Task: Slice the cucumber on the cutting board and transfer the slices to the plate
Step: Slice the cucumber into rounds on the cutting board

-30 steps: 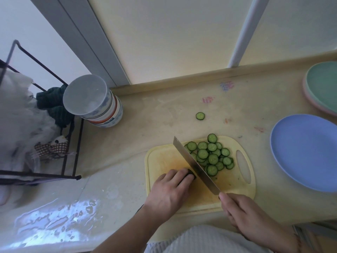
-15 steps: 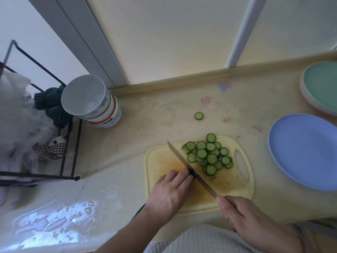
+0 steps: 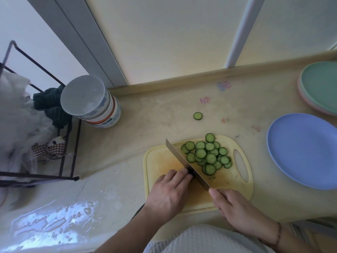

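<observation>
A: What is biggest here?
B: The pale yellow surface (image 3: 145, 125), with a few small coloured marks near its back edge; no writing on it can be read. At the right lies a blue plate (image 3: 300, 152) with nothing in it, and behind that a green plate (image 3: 321, 86) stacked on a pink one.

A: And the cutting board?
B: The yellow cutting board (image 3: 160, 161) lies near the front edge, its handle slot toward the blue plate. A heap of cucumber slices (image 3: 206, 156) lies on its far right part, and one stray slice (image 3: 197, 115) lies on the surface behind the board.

A: Where is the cucumber itself?
B: Only a dark stub of the cucumber (image 3: 190, 170) shows, on the board between the fingertips and the blade. Too little shows to tell its long axis.

A: The hands?
B: The left hand (image 3: 169, 192) has its fingers curled down over the stub, holding it on the board. The right hand (image 3: 231, 209) grips the handle of the knife (image 3: 186, 161), whose blade runs from that hand toward the far left, against the stub.

A: Anything at the left?
B: A stack of bowls (image 3: 94, 103) turned upside down, and a black wire rack (image 3: 69, 143) holding cloths.
</observation>
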Demonstrator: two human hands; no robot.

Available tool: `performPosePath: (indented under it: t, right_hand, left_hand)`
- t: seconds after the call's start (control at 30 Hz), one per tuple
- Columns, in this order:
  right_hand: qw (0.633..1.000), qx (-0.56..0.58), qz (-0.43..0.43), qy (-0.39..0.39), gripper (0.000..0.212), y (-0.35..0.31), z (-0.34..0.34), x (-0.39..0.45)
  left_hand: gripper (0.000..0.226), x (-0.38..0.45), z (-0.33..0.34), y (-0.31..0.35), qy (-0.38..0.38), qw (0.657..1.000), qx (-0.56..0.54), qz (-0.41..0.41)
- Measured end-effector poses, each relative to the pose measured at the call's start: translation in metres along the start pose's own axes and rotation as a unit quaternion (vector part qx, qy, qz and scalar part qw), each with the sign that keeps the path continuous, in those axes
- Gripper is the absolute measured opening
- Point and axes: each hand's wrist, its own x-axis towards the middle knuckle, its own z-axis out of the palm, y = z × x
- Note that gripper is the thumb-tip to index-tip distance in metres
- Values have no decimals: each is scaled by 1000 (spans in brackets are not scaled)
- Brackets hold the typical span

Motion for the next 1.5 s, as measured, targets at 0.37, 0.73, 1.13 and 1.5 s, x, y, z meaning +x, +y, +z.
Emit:
performPosePath:
  t: [0.37, 0.73, 1.13, 1.5]
  right_hand:
    - [999, 23, -29, -11, 67, -6, -8, -21]
    - [1000, 2, -7, -21, 59, -10, -6, -10]
    - [1000, -3, -4, -5, 77, -3, 2, 1]
    - [999, 24, -17, -23, 64, -9, -5, -19]
  left_hand:
    - [28, -1, 1, -1, 6, 1000, -10, -1]
    - [29, 0, 1, -2, 1, 1000, -13, -2]
    - [25, 1, -2, -3, 7, 999, -35, -20]
    - [24, 1, -1, -1, 16, 999, -34, -13]
